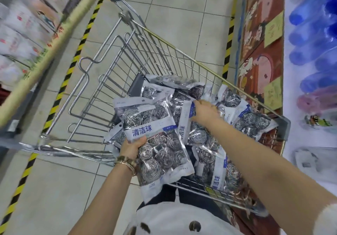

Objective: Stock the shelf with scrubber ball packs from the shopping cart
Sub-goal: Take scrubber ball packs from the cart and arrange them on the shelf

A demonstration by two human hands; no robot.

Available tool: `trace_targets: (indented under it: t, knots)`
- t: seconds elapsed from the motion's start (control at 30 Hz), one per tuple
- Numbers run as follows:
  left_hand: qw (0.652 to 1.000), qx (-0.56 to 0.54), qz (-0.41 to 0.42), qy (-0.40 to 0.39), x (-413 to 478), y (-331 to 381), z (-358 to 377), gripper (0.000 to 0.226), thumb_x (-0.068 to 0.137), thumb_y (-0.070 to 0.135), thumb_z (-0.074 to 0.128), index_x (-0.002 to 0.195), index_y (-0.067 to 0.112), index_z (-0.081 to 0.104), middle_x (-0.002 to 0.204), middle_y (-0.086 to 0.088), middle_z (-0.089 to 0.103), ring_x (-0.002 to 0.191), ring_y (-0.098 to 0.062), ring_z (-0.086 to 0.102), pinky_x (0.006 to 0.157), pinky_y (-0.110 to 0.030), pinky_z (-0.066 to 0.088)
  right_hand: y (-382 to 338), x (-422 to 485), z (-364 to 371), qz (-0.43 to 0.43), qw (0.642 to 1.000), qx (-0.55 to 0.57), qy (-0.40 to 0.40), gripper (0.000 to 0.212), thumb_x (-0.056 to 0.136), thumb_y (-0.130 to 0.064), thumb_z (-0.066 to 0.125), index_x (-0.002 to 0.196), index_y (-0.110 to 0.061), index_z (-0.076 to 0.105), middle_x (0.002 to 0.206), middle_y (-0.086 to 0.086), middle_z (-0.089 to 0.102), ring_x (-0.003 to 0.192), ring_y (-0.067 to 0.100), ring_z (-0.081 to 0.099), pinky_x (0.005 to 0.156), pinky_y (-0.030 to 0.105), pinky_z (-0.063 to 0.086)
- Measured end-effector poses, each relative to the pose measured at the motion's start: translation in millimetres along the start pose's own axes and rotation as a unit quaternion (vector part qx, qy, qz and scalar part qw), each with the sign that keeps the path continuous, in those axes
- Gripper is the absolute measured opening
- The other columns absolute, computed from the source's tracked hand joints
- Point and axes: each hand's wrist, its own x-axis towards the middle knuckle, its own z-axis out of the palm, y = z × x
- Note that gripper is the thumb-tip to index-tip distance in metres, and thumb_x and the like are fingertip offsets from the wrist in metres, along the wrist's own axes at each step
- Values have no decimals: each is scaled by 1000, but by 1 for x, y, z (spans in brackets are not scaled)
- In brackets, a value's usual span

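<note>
Left hand (131,148) grips scrubber packs (145,123); right hand (204,111) grasps cart pack (187,114).

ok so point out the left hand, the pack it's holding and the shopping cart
left hand (131,148): head view, back of the hand
held pack (135,118): head view, steel balls above its blue label
shopping cart (182,52): head view, top rail of its side wall

By the left hand (132,148) sit a thin gold bangle (127,165) and a mottled brown bracelet (125,159); the forearms are bare. The white top (173,218) has dark spots, above dark trousers (164,194).
</note>
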Motion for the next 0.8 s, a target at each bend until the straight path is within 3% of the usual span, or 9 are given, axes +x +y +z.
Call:
trace_targets:
  t: [0.13, 0.2, 0.27, 0.33, 0.4, 0.47, 0.53, 0.67, 0.8]
  knots:
    - [1000, 1, -13, 16, 6, -12, -11, 48, 73, 27, 74, 114, 7, 58, 111, -6, 62, 108, -26, 55, 100, -43, 39, 13, 18, 18, 5, 996, -59, -72, 114, 68, -64, 69, 151, -17, 6, 155, 14, 17, 142, 34, 17, 114, 58, 12]
    - [1000, 1, -16, 19, 9, -12, -12, 48, 73, 28, 73, 114, 7, 60, 112, -6, 62, 106, -24, 55, 99, -40, 39, 12, 20, 23, 27, 995, -71, -68, 122, 63, -66, 72, 151, -14, 6, 152, 15, 25, 141, 33, 23, 112, 59, 9]
    - [1000, 0, -17, 17, 12, -12, -12, 47, 73, 29, 73, 114, 9, 60, 114, -4, 61, 106, -22, 54, 100, -39, 37, 6, 21, 21, 41, 991, -119, -52, 106, 62, -66, 73, 142, -11, 32, 137, 15, 47, 132, 32, 38, 112, 60, 10]
    - [1000, 0, -11, 13, 10, -7, -10, 42, 77, 25, 70, 115, 9, 59, 112, 1, 59, 100, -16, 50, 97, -31, 34, 1, 22, 17, 39, 987, -156, -27, 71, 66, -64, 71, 114, -15, 56, 111, 8, 62, 114, 29, 52, 111, 60, 15]
    - [1000, 3, -15, 5, 7, -1, -7, 40, 81, 23, 66, 118, 8, 57, 110, 4, 54, 96, -12, 44, 91, -30, 33, -1, 18, 14, 33, 990, -133, -22, 50, 75, -57, 68, 100, -15, 58, 100, 6, 64, 98, 26, 57, 103, 50, 36]
    - [1000, 16, -18, -5, 7, 1, -8, 40, 82, 23, 65, 119, 8, 56, 109, 2, 57, 94, -13, 45, 86, -32, 34, -4, 8, 11, 21, 996, -86, -27, 41, 82, -47, 66, 101, -12, 56, 99, 7, 63, 90, 26, 59, 80, 36, 49]
    - [999, 29, -26, -20, 12, 2, -6, 37, 82, 23, 65, 115, 8, 56, 95, 6, 55, 99, -16, 48, 86, -33, 35, -4, -2, 7, 10, 996, -83, -22, 36, 86, -42, 63, 101, -11, 54, 94, 6, 61, 89, 26, 60, 70, 34, 48]
    - [996, 52, -24, -71, 20, 9, 1, 10, 82, 20, 65, 87, 18, 57, 85, 7, 56, 96, -18, 50, 82, -32, 37, 5, -28, -4, 36, 998, -57, 15, 31, 90, -38, 60, 102, -11, 52, 87, 7, 62, 84, 30, 64, 59, 34, 46]
    - [993, 55, 3, -106, 22, 21, 14, 29, 82, 17, 64, 109, 9, 58, 92, 5, 60, 99, -20, 54, 84, -33, 38, 29, -72, -11, 134, 986, 45, 89, 29, 94, -39, 53, 90, -11, 51, 79, 7, 62, 73, 29, 59, 54, 32, 38]
